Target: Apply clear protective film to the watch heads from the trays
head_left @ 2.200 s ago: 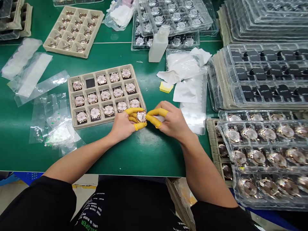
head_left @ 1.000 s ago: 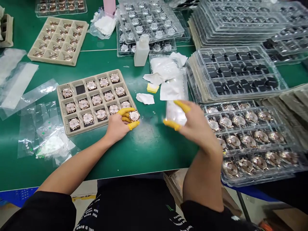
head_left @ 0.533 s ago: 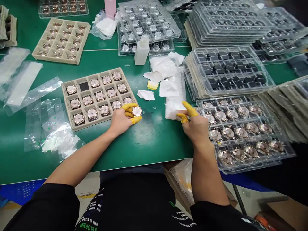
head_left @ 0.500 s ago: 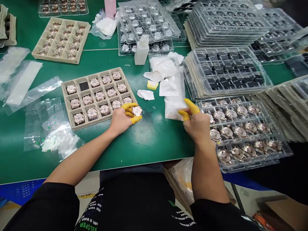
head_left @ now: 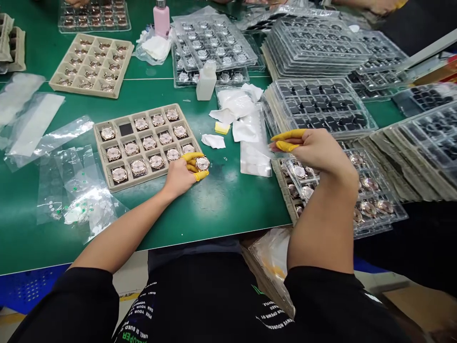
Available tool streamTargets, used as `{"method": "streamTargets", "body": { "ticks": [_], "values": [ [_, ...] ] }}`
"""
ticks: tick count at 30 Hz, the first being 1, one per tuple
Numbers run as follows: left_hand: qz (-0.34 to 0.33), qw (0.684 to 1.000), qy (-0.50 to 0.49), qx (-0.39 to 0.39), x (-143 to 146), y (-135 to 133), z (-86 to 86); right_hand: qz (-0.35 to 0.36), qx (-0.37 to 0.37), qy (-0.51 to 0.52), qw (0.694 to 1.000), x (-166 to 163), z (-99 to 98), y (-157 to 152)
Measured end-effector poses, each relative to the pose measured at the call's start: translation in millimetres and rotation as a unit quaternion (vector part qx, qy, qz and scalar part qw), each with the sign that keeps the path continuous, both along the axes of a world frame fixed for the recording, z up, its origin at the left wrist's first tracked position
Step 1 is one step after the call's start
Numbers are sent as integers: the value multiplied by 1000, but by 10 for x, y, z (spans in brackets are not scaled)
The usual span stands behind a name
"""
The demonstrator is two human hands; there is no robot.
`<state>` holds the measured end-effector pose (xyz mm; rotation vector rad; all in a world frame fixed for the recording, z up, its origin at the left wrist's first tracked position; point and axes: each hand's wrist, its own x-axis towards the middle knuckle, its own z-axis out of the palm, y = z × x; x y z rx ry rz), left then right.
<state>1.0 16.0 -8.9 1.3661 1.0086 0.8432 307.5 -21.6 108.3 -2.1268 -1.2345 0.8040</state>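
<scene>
My left hand (head_left: 187, 170), with yellow finger covers, pinches a round watch head (head_left: 202, 164) with a pale dial just off the near right corner of a beige compartment tray (head_left: 116, 186). Watch heads lie in that tray's compartments; one in the back row shows only a dark pad (head_left: 125, 129). My right hand (head_left: 312, 148) is raised at the right, wrist bent, its covered fingers pointing left and drawn together; what they may hold is too small to make out. Under that forearm lie a clear tray (head_left: 378, 190) of watch heads and a beige tray edge (head_left: 282, 190).
White wipes (head_left: 230, 102), a yellow block (head_left: 222, 127) and a clear bag (head_left: 255, 162) lie mid-table. Behind stand a white bottle (head_left: 206, 83) and pink bottle (head_left: 162, 21). Stacked trays (head_left: 314, 52) crowd the right; plastic bags (head_left: 85, 190) lie left. Other people's hands (head_left: 385, 5) show at the back.
My right hand has moved right and up, its wrist bending and its fingers closing together. A beige edge now shows beside the clear tray. My left hand keeps holding the watch head.
</scene>
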Motion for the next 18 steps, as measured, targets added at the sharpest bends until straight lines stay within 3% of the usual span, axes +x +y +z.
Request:
{"method": "streamTargets", "body": {
  "ticks": [5,10,12,15,18],
  "values": [
    [-7,1000,-5,-7,-1,-5,-10,-9,3,-20,1000,-18,142,46],
    [-6,1000,-7,-11,-5,-3,-4,-40,38,68,996,12,74,102],
    [-5,1000,-6,-13,-5,2,0,-40,29,55,997,22,59,134],
    [-6,1000,-5,-14,-4,5,11,-51,34,-139,988,-46,158,152],
    [-3,1000,-4,-15,0,3,17,-111,114,-386,909,-104,362,-42]
  ]
}}
